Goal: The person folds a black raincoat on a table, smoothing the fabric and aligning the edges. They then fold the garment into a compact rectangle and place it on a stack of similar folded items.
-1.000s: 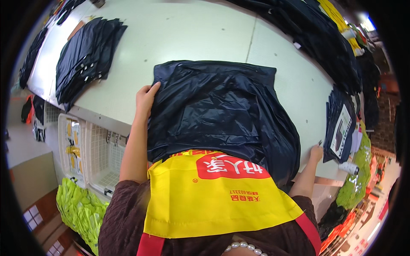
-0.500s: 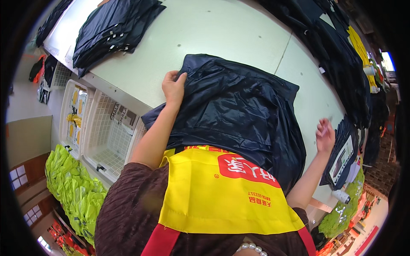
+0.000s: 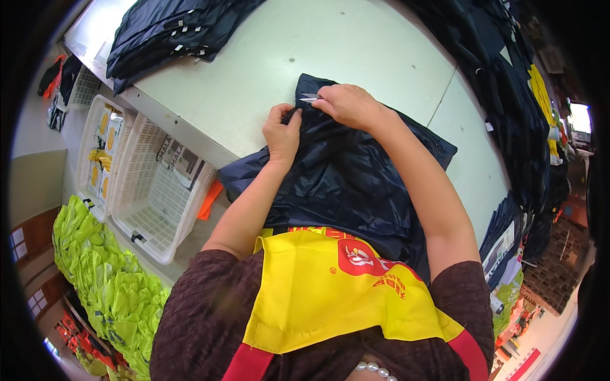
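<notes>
A dark navy garment of shiny fabric lies on the pale table in front of me, its near edge hanging over my yellow apron. My left hand pinches the fabric at the garment's far left corner. Right beside it, my right hand grips the same corner, where a small white label shows at my fingertips. The two hands nearly touch.
A stack of dark folded garments lies at the table's far left. More dark garments are heaped along the right side. White plastic baskets stand below the table's left edge, with neon-green items lower left.
My right hand has come from the far right side over to the garment's far corner, joining my left hand, which has slid farther up. The head view has shifted too.
</notes>
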A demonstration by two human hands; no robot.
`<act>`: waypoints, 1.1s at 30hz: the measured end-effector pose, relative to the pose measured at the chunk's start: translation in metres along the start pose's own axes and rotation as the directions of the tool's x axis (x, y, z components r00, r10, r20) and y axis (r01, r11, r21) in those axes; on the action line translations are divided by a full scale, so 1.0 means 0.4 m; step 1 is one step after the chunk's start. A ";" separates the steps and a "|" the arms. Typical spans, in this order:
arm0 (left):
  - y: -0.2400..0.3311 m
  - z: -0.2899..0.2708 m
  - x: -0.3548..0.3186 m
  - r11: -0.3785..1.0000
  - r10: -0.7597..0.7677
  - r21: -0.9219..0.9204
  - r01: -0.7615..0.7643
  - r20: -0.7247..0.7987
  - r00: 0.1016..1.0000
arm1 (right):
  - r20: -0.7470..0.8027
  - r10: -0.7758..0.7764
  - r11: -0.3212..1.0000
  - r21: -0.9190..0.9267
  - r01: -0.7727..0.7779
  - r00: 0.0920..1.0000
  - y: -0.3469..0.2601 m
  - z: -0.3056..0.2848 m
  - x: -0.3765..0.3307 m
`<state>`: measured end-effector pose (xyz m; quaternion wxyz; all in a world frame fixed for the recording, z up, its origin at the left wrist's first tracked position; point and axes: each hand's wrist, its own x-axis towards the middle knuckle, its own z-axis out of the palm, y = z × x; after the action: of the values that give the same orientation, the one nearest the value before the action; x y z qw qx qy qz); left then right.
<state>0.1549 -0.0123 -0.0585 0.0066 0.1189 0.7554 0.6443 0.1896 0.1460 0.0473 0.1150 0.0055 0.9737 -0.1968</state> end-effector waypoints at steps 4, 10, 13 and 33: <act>-0.006 -0.004 -0.004 0.998 0.046 0.049 -0.046 -0.009 0.999 | 0.105 -0.001 0.997 -0.074 0.008 0.994 -0.006 -0.002 0.047; -0.007 -0.002 -0.006 0.997 0.067 0.048 -0.067 -0.006 0.998 | 0.121 -0.025 0.993 -0.112 0.038 0.992 0.004 0.014 0.065; -0.003 -0.004 -0.005 0.994 0.093 0.060 -0.092 -0.008 0.996 | 0.131 -0.030 0.992 -0.119 0.046 0.991 -0.010 0.005 0.067; 0.184 0.150 0.050 0.788 0.445 0.251 -0.562 0.399 0.802 | -0.374 0.909 0.415 0.798 -0.437 0.181 0.396 0.217 -0.935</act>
<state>0.1578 0.0602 0.0059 -0.0678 0.4203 0.7875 0.4456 0.5818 0.2718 -0.0063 -0.2517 0.5767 0.6945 -0.3489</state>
